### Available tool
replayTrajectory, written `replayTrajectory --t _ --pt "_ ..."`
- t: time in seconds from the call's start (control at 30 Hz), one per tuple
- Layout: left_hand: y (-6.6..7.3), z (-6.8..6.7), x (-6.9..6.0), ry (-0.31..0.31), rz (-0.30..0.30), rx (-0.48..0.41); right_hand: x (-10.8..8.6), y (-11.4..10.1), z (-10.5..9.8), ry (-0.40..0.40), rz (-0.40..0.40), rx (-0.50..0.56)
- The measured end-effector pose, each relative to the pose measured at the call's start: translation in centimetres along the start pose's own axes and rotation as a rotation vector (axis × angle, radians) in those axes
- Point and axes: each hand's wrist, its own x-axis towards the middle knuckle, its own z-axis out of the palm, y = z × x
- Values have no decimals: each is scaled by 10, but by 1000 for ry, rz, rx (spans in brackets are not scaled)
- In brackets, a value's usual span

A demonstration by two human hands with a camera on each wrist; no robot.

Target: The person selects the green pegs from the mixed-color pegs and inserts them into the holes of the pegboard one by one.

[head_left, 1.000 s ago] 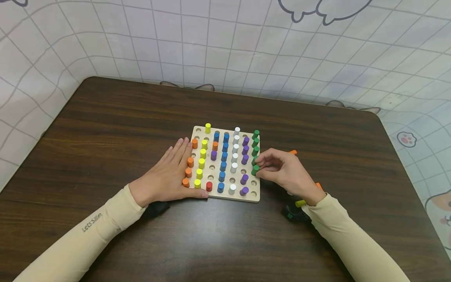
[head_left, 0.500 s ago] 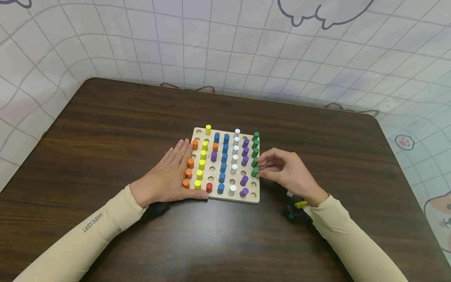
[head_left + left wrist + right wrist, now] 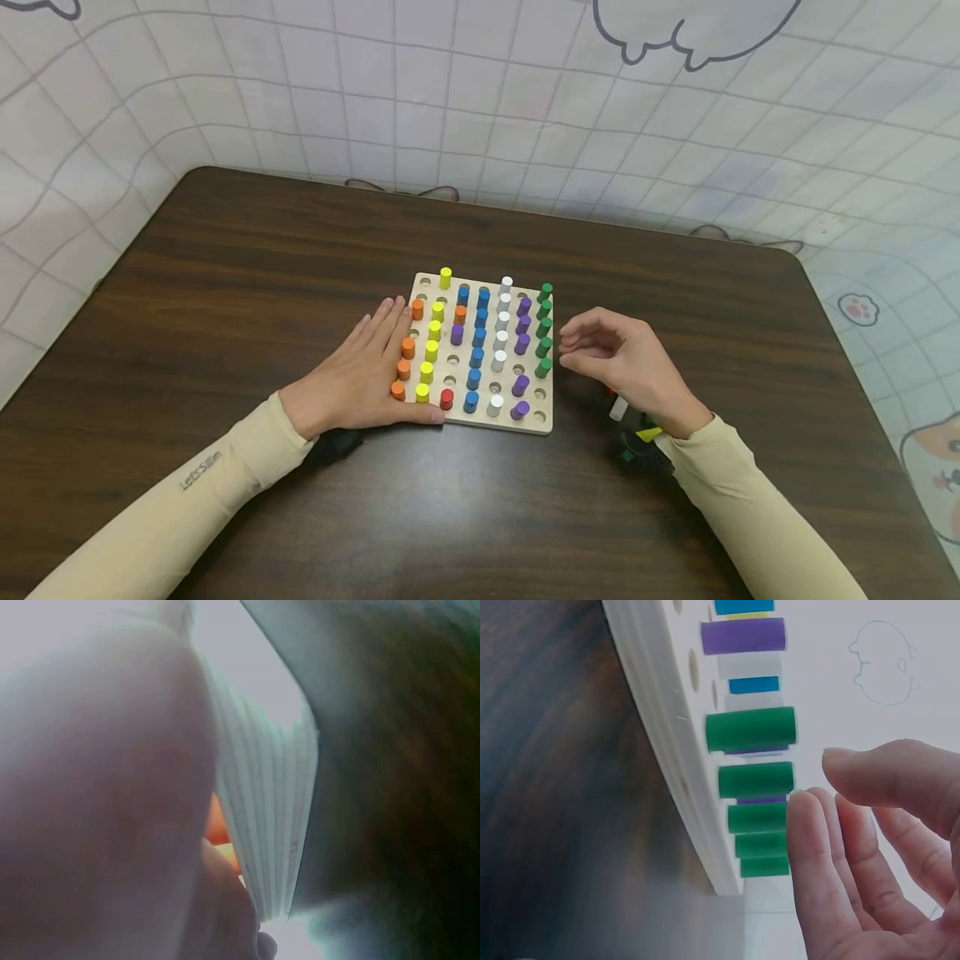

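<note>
A pale wooden pegboard [image 3: 542, 405] bears upright pegs in coloured columns, with some bare holes. Along its left side lies my left hand [image 3: 360, 375], fingers straight and thumb on the front edge. The left wrist view is blurred; the board's side [image 3: 262, 802] and an orange peg [image 3: 216, 823] show past that hand. My right hand [image 3: 626, 358] hovers just right of the board, by a column of green pegs [image 3: 543, 367]. Its thumb and bent fingers stand apart and hold nothing. In the right wrist view, the nearest green peg [image 3: 751, 729] stands clear of the fingertips.
Under the right wrist a white peg [image 3: 618, 408], a bit of red and a yellow peg [image 3: 648, 434] lie on the dark wooden table [image 3: 450, 525]. A dark device [image 3: 641, 454] is partly hidden there. A grid-patterned cloth [image 3: 480, 100] hangs behind.
My right hand has drawn off to the right from the green pegs, leaving them standing in the board. More of the white peg shows. The left hand keeps its place.
</note>
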Motion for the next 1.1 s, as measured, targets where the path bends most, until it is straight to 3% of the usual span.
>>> replayTrajectory --t 0.33,1.1 --pt "1 1 4 -4 11 2 -6 -2 -13 63 -17 -42" --pt "0 0 1 5 1 -2 -18 -3 -40 90 -28 -18"
